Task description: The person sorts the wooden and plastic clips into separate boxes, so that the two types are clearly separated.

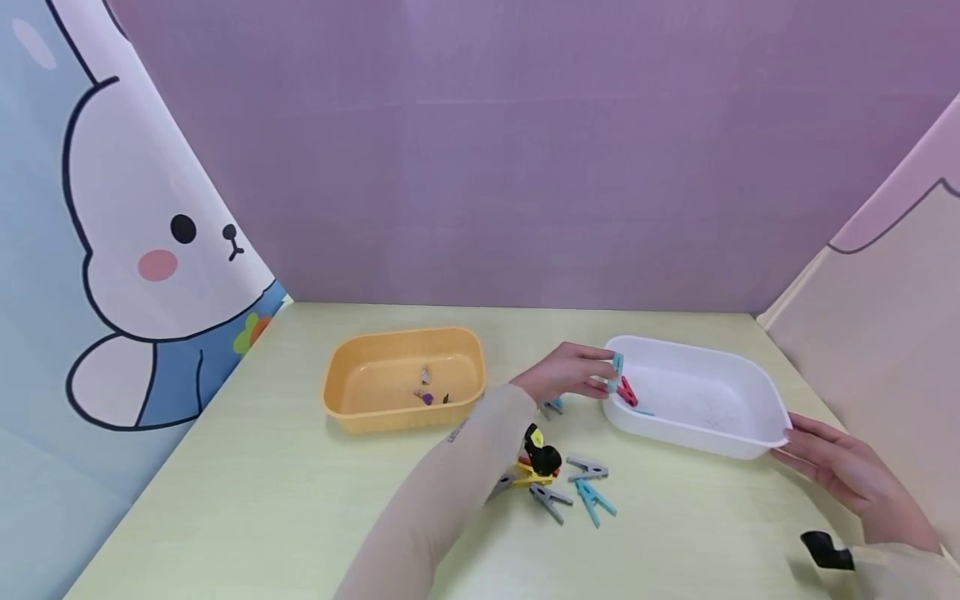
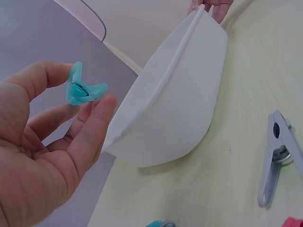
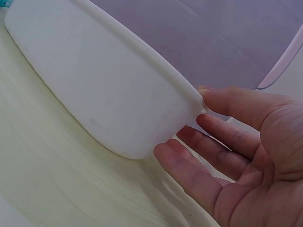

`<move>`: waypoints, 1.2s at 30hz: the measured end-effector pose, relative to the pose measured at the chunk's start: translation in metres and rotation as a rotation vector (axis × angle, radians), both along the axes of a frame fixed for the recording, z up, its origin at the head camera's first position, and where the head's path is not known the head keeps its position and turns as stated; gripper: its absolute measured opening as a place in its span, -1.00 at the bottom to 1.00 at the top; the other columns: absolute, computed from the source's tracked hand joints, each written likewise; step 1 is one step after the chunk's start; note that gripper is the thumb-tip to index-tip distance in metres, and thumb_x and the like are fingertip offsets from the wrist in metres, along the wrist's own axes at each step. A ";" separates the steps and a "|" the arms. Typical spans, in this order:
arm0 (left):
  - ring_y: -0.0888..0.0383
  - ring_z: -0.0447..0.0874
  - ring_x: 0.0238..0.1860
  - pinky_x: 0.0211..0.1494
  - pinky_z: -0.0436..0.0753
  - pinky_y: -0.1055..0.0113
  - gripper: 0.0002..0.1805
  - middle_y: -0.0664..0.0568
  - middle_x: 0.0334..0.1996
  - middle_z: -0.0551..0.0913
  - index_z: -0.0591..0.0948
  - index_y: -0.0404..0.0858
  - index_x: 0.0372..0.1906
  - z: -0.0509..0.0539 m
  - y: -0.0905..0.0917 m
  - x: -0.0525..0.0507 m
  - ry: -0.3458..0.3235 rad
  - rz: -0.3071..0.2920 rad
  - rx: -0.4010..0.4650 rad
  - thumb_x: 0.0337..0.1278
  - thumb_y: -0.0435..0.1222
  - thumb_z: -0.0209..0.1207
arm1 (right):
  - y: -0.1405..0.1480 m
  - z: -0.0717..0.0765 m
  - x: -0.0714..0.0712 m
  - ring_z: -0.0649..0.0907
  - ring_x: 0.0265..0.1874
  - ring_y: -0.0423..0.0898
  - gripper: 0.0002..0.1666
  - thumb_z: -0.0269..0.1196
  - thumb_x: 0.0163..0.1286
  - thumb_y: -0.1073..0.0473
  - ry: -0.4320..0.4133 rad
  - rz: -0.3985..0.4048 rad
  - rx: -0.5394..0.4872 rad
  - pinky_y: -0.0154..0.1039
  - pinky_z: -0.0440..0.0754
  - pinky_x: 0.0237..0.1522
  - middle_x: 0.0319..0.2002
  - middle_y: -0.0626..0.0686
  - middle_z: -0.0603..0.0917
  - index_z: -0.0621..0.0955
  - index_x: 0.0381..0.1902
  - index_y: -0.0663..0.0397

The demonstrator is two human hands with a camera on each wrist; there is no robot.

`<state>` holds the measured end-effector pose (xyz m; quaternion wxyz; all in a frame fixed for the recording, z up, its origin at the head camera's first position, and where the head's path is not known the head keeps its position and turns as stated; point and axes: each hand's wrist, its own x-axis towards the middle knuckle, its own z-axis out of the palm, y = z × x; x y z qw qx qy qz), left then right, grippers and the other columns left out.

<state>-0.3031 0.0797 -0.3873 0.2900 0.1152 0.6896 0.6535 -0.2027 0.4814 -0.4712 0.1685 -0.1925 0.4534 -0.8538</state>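
My left hand pinches a teal clothespin between thumb and fingers, at the left rim of the white basin. Inside that basin, near its left end, lies a red clothespin, with a bit of teal beside it. At the basin's right front corner my right hand holds the rim, thumb on top and fingers against the outer wall, as the right wrist view shows. Several clothespins lie on the table below the left hand, among them a grey one and a teal one.
A yellow basin stands to the left with a few small objects in it, one of them purple. Yellow and red clothespins lie partly hidden behind the left sleeve. A purple wall closes off the back of the table.
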 end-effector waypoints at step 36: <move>-0.14 0.78 -0.23 -0.15 0.76 0.17 -0.70 -0.20 -0.47 0.72 0.65 -0.54 -0.03 -0.017 0.068 0.002 -0.078 0.335 -0.036 0.08 -0.64 0.27 | -0.002 -0.002 0.001 0.68 0.06 0.07 -0.40 -0.30 0.53 0.58 0.000 0.002 -0.019 -0.10 0.63 0.11 0.06 0.21 0.68 0.61 0.19 0.24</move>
